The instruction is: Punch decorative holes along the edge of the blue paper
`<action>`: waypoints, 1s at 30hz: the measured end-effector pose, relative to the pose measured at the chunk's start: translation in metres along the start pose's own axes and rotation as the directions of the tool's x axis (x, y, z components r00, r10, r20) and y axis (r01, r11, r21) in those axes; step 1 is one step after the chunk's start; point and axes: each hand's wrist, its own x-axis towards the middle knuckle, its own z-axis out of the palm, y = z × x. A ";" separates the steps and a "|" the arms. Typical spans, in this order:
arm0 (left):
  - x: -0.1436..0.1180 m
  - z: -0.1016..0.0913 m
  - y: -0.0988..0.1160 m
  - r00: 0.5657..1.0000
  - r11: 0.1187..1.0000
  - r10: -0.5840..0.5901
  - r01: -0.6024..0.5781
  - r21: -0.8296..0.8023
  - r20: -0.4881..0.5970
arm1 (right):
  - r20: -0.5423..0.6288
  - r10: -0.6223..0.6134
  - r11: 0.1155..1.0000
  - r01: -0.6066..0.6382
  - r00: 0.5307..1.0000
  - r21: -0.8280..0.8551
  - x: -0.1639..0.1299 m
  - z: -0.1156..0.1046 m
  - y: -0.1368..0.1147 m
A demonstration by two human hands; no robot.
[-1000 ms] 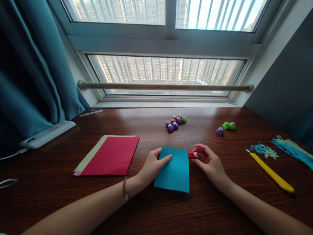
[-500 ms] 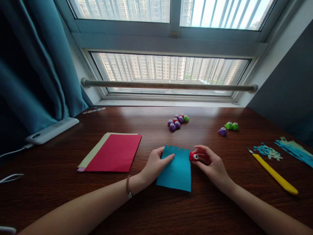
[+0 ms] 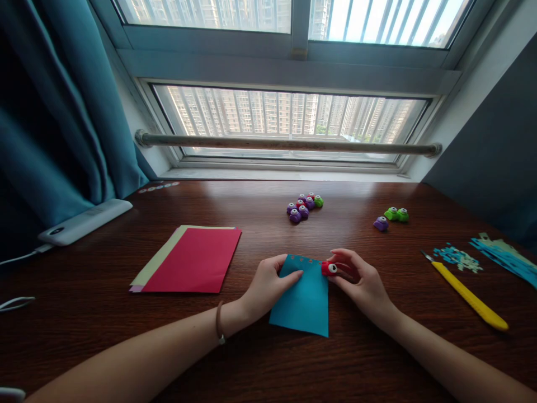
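A sheet of blue paper [image 3: 305, 302] is pinched by my left hand [image 3: 272, 285] at its left side, the thumb lying on top. Small punched holes run in a row along its far edge. My right hand [image 3: 358, 280] holds a small red paper punch [image 3: 329, 268] between thumb and fingers, at the sheet's far right corner. The punch overlaps the paper's edge there; whether the corner is inside its slot I cannot tell.
Several small punches [image 3: 302, 211] cluster at the back; green punches [image 3: 396, 214] and a purple one [image 3: 381, 224] sit right. A yellow craft knife [image 3: 470, 296] lies near paper bits [image 3: 457, 257] and strips [image 3: 503, 254]. Left are stacked papers [image 3: 193, 260] and a white power bank [image 3: 86, 223].
The red punch has shifted slightly left, farther over the paper's corner. The blue sheet has turned a little, its far edge now sloping down to the right.
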 end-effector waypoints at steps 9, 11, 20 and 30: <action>-0.002 0.001 -0.005 0.999 0.995 0.000 0.004 0.097 -0.045 | 0.001 -0.023 0.999 0.023 1.000 -0.042 0.000 -0.001 0.000; -0.002 0.001 -0.006 0.999 0.993 -0.003 0.009 0.114 -0.051 | -0.008 -0.028 0.997 0.028 1.000 -0.072 0.000 -0.001 0.001; -0.003 0.001 -0.006 0.999 0.983 -0.008 0.017 0.182 -0.049 | 0.035 -0.034 0.995 0.037 0.999 -0.089 -0.001 -0.001 -0.001; -0.010 0.004 0.000 0.998 0.947 0.034 -0.017 0.322 -0.048 | 0.054 -0.007 0.997 0.011 0.999 -0.079 0.000 -0.001 -0.001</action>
